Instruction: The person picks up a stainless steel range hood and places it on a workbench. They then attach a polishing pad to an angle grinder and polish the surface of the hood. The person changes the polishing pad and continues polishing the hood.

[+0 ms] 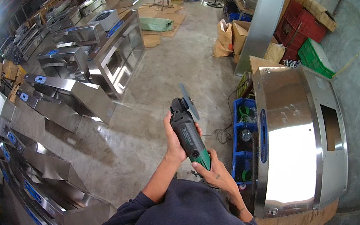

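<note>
An angle grinder (186,133) with a dark body and a green rear end is held up in front of my torso, its head pointing away from me. A thin round disc (189,102) on the head stands edge-on, facing right. My left hand (174,139) wraps the front of the body, with fingertips showing on the far side. Around the green rear end my right hand (216,170) is closed, thumb on top. Whether the disc is spinning cannot be told.
To my right, a stainless steel cabinet (286,134) lies on a wooden support beside blue crates (238,139). Several steel housings (119,59) stand on the left. A cable (223,134) trails on the floor near the crates. A green crate (315,57) sits by the wall.
</note>
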Motion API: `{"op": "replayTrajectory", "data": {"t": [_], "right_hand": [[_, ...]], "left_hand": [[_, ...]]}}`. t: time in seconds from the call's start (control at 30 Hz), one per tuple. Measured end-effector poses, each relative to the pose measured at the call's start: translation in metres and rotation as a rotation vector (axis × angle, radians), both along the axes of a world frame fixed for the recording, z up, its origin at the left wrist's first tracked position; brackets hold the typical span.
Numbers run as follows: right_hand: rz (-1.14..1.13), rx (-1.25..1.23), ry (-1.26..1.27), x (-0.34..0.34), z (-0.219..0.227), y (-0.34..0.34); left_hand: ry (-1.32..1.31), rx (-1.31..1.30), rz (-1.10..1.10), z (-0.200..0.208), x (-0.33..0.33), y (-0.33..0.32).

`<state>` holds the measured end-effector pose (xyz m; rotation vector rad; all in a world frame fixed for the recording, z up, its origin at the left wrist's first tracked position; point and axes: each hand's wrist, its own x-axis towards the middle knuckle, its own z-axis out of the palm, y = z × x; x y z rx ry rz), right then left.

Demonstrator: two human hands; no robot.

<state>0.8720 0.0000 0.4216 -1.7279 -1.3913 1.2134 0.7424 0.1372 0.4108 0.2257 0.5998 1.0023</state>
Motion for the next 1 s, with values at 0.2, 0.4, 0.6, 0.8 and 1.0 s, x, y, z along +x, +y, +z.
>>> {"op": "replayTrajectory", "data": {"t": [0.2,0.4,0.6,0.8,1.0], "right_hand": [[0.019,-0.057,0.019,0.001,0.005,0.001],[0.035,-0.027,-0.004,0.002,0.005,0.005],[0.024,-0.009,0.018,-0.004,0.004,0.006],[-0.032,0.055,0.006,-0.006,-0.009,0.001],[-0.020,0.050,0.012,-0.009,-0.013,0.001]], "left_hand": [[0.001,0.029,0.007,0.005,0.000,-0.003],[-0.008,0.059,0.024,0.003,0.000,-0.001],[-0.053,0.026,0.022,-0.002,-0.009,0.002],[-0.109,0.010,-0.025,-0.008,-0.006,0.000],[-0.089,0.061,0.007,-0.010,-0.011,-0.004]]}}
